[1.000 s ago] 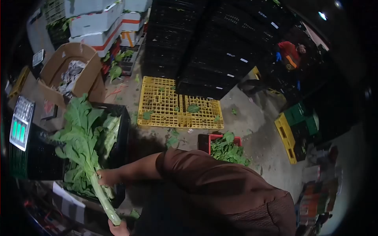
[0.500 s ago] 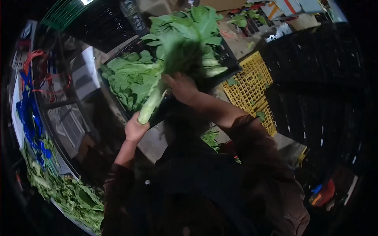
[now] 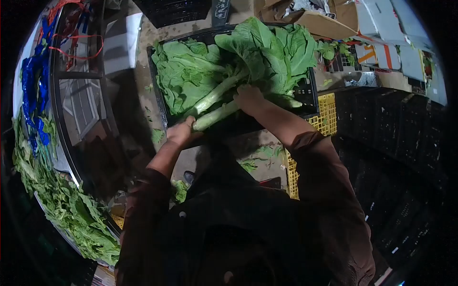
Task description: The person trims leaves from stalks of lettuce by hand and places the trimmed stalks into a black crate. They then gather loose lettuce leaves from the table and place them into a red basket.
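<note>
Two thick pale-green stalks of stem lettuce slant across a black crate (image 3: 311, 90). My left hand (image 3: 179, 133) is closed around the lower end of the nearer stem lettuce (image 3: 215, 117), its fingers also touching the butt of the farther stem lettuce (image 3: 214, 95). Higher up, my right hand (image 3: 250, 99) grips the nearer stalk just below its leaves; its fingertips are partly hidden. Broad leaves (image 3: 291, 57) spread over the crate's right side. More leafy stem lettuce (image 3: 183, 71) lies in its left side.
A yellow plastic crate (image 3: 327, 114) stands at the right, beside dark stacked crates (image 3: 391, 128). Loose greens are heaped along the left side (image 3: 76, 214). An open cardboard box (image 3: 334, 21) sits at the back right. Leaf scraps (image 3: 248, 165) litter the floor.
The view has shifted, so the crate appears lower and more level. The leafy top that was blurred by motion now rests in the crate, and my hands hold the stalk at a flatter slant.
</note>
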The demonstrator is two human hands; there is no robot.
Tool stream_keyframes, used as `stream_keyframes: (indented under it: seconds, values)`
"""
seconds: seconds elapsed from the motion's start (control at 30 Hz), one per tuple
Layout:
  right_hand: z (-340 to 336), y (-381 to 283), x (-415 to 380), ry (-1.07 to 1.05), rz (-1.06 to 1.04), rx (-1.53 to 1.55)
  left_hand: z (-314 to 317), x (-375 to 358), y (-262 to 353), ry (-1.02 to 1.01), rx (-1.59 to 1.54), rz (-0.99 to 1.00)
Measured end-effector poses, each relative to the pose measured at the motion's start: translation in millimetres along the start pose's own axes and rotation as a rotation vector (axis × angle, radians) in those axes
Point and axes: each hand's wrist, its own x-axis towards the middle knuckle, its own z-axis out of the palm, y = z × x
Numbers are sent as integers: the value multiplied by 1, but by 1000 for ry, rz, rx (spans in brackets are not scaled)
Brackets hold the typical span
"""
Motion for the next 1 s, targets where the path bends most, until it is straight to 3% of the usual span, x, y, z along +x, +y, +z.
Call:
stream_keyframes:
  seconds: [0.07, 0.23, 0.33, 0.4, 0.43, 0.5, 0.63, 0.67, 0.7, 0.73, 0.77, 0.8, 0.87, 0.9, 0.93, 0.97, 1.0]
  values:
    - [17, 10, 13, -33, -47, 16, 14, 14, -11, 79, -7, -102]
    - [43, 23, 32, -64, -117, 26, 21, -2, -17, 101, -40, 1]
    - [6, 41, 28, -195, -117, 65, 26, -22, -15, 172, -105, 44]
    - [-17, 42, 14, 85, 112, 149, 37, -51, -20, 318, -239, 130]
    - [-13, 47, 12, 82, 107, 140, 40, -66, -22, 323, -247, 128]
    - [10, 61, 8, 251, 427, 59, 38, -93, -21, 315, -355, 83]
    - [85, 90, 15, 31, 486, 250, 35, -142, -14, 278, -506, -117]
    - [102, 98, 24, 13, 471, 222, 46, -151, -20, 240, -498, -108]
    - [57, 89, 19, -25, 352, 371, 55, -166, -29, 214, -489, -134]
    - [102, 114, 27, 129, 182, 328, 55, -178, -30, 169, -563, -198]
    - [99, 121, 42, 60, 10, 434, 57, -189, -29, 132, -645, -275]
    - [51, 93, 32, -155, 176, 864, 72, -200, -32, 191, -707, -296]
    - [65, 107, 41, -146, -69, 765, 78, -225, -34, 247, -689, -374]
    - [81, 119, 43, -129, 79, 1131, 80, -235, -34, 246, -702, -397]
    - [71, 116, 35, -45, 275, 522, 96, -242, -39, 299, -721, -401]
    - [70, 114, 33, -14, 225, 387, 112, -249, -47, 348, -734, -385]
    - [10, 63, 26, -231, 138, 258, 110, -263, -49, 357, -769, -416]
